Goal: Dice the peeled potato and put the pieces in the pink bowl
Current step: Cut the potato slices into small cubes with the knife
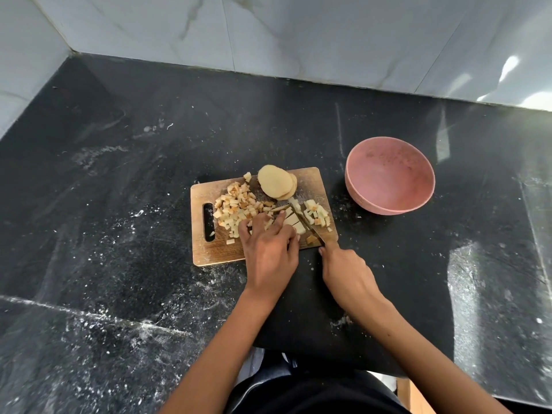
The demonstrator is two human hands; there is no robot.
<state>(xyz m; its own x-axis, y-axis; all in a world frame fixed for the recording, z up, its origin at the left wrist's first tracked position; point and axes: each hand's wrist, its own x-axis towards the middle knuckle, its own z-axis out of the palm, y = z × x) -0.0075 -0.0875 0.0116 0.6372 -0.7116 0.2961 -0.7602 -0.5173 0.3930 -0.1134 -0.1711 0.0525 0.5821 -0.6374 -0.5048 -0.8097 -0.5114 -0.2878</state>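
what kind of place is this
Most likely a home kitchen: a dark stone counter against a tiled wall, with a wooden cutting board of diced potato beside a pink bowl.

Wooden board [209, 255], glossy black counter [119, 174]
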